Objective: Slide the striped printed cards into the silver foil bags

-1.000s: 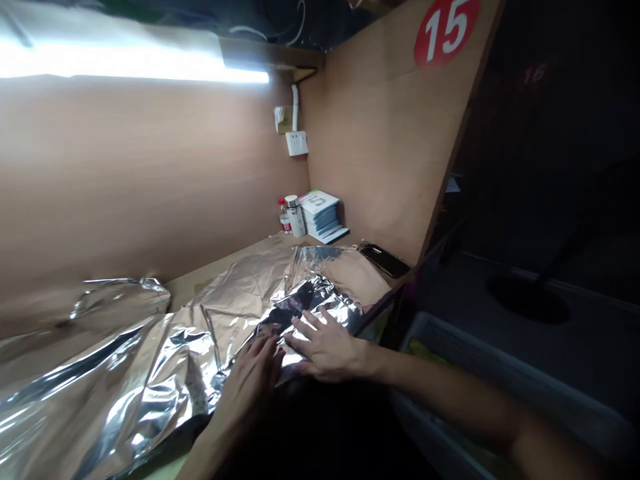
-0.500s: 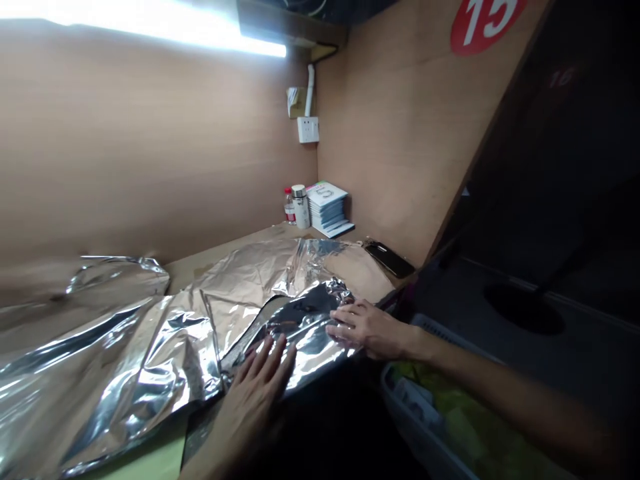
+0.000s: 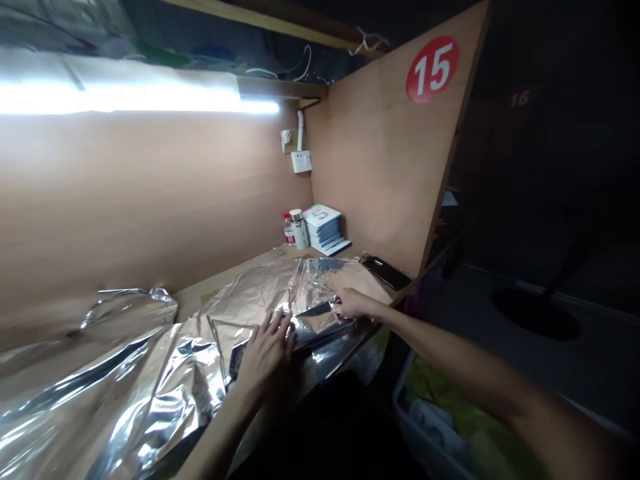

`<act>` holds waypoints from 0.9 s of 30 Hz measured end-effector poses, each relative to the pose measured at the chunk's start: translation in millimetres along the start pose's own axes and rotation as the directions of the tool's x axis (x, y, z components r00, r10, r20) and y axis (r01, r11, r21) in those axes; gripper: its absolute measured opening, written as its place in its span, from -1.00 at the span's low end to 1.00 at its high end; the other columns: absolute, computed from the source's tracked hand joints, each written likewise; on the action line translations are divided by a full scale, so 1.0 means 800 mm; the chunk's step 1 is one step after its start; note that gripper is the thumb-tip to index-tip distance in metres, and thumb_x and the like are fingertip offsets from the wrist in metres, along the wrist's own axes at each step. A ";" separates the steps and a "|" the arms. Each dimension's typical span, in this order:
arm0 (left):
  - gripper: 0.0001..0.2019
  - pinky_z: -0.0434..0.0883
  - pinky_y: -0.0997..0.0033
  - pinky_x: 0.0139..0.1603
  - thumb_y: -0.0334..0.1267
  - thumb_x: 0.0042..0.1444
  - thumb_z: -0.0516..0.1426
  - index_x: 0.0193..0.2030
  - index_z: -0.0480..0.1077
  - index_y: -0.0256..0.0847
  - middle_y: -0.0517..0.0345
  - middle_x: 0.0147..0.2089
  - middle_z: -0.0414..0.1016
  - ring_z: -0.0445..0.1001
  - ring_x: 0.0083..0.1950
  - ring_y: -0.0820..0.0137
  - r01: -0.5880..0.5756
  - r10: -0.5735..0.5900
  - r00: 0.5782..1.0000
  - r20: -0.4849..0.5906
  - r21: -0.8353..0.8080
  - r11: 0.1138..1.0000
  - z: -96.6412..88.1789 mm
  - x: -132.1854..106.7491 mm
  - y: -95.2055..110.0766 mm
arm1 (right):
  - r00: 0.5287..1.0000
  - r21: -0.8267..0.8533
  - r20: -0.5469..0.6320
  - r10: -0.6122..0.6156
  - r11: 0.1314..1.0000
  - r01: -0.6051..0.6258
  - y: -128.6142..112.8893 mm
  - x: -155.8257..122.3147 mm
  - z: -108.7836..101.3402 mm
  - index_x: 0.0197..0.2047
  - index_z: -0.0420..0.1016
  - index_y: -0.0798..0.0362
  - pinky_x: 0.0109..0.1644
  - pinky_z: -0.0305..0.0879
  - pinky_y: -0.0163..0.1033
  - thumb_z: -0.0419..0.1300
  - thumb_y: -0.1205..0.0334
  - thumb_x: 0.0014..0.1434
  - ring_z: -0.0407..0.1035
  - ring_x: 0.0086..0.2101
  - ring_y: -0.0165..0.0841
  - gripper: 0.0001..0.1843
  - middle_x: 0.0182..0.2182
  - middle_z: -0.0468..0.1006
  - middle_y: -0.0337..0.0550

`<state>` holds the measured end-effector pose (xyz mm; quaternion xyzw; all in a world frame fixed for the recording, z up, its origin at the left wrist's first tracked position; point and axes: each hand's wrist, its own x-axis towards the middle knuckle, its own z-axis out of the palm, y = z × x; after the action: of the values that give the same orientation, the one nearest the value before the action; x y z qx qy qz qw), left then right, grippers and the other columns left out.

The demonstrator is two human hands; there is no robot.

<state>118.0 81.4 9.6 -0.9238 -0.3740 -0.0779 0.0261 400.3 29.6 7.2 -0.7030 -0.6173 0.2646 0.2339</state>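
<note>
**Crinkled silver foil sheet [image 3: 150,380] spread across a pale wooden desk [image 3: 193,301]**

Seen from the person's own head, the foil fills the near part of the desk, its shiny surface broken by creases and loose folds. Its far part rises in soft ridges, and near the hands a doubled section droops over the desk edge. The left hand [image 3: 267,353] lies on the foil with its fingers spread and slightly curved; whether it is gripping or only resting, I cannot tell. The right hand [image 3: 354,303] reaches in from the side, its fingers bunched and seemingly pinching a fold.

The foil looks very light, thin and soft, likely to dent and crease at a touch, and its smooth face may slip under the fingers. The folded, doubled edges appear the firmest places to hold, with a gentle pinch, since a single layer could tear.

Beyond the foil, against the far wall, are a black smartphone [image 3: 386,273], a stack of pale booklets [image 3: 325,230] and a steel-topped white bottle [image 3: 299,229]. A round red sign [image 3: 433,69] on the wooden partition reads 15.
</note>
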 end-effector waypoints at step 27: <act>-0.30 -0.12 -0.40 0.52 0.10 0.36 0.04 0.56 0.07 -0.07 -0.04 0.62 -0.05 -0.15 0.62 -0.10 -0.181 0.188 0.971 0.145 -0.059 0.982 0.028 -0.014 0.008 | 0.857 -0.477 0.239 -0.456 0.713 0.513 0.005 -0.092 0.035 0.55 0.05 -0.09 0.37 -0.14 0.49 0.35 -0.17 0.19 -0.08 0.43 0.28 0.00 0.50 0.03 0.26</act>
<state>117.3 71.4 -14.5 -0.9582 -0.2854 -0.0137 -0.0161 377.3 -43.6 -10.4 -0.5379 -0.8392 0.0511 0.0615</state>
